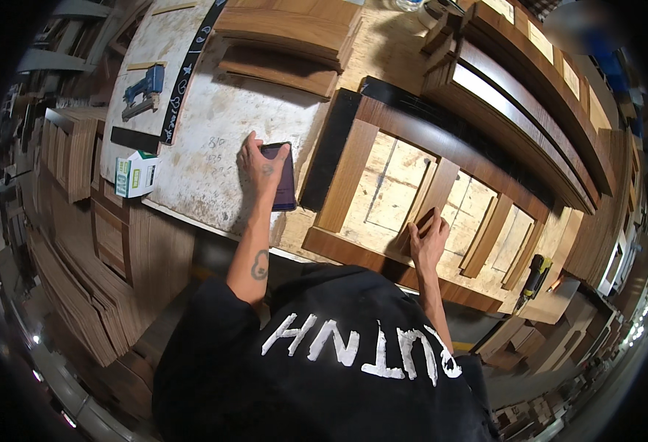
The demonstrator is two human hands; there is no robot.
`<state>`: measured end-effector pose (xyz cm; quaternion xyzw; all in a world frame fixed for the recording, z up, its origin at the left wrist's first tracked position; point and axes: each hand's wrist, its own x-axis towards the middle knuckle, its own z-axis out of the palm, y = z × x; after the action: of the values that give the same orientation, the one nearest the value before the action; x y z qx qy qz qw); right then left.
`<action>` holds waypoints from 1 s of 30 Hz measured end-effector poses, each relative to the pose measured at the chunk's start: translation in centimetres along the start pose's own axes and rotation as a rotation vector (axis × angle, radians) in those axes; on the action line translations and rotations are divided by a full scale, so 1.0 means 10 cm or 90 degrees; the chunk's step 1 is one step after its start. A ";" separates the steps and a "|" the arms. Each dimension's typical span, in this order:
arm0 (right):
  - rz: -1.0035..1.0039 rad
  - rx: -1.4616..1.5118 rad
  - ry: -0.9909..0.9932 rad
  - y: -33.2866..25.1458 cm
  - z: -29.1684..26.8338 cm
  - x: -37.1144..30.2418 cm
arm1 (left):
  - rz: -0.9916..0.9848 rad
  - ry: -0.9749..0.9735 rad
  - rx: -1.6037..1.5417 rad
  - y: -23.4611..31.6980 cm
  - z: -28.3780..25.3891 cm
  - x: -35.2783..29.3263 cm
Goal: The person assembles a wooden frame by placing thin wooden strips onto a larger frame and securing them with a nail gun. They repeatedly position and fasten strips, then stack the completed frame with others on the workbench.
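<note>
On the whitish worktop my left hand (263, 163) is closed over the upper end of a dark smartphone (285, 183), thumb at its right side. The phone lies beside a black strip (331, 151) at the frame's left edge. My right hand (429, 241) has its fingers closed at the lower end of an upright brown wooden slat (437, 190). This slat stands within a wooden frame (361, 249) of rails and uprights lying on the bench. What the right fingertips press against is partly hidden.
A blue nail gun (145, 91) and a white-green box (137, 175) lie at the left. Stacked brown boards (287, 29) sit at the back, long panels (516, 125) at the far right. A yellow-black power tool (534, 278) rests at the bench's right front.
</note>
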<state>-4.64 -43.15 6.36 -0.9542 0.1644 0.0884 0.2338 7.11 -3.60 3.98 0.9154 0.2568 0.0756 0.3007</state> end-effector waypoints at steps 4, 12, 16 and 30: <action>-0.029 0.029 0.016 0.01 -0.04 0.01 | -0.095 0.059 -0.235 -0.05 -0.07 -0.09; -0.005 0.035 0.104 -0.07 0.07 -0.01 | 0.362 -0.205 0.076 0.71 0.26 -1.27; -0.034 0.023 0.137 -0.11 0.11 -0.03 | 0.409 -0.208 0.240 0.62 0.58 -1.29; 0.301 -0.038 0.355 2.03 -0.78 -0.89 | 0.211 -0.198 0.151 0.29 -0.02 -2.32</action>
<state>-19.45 -61.45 6.92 -0.8837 0.4349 -0.1191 0.1255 -11.62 -17.46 6.16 0.9744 0.0608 -0.0482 0.2108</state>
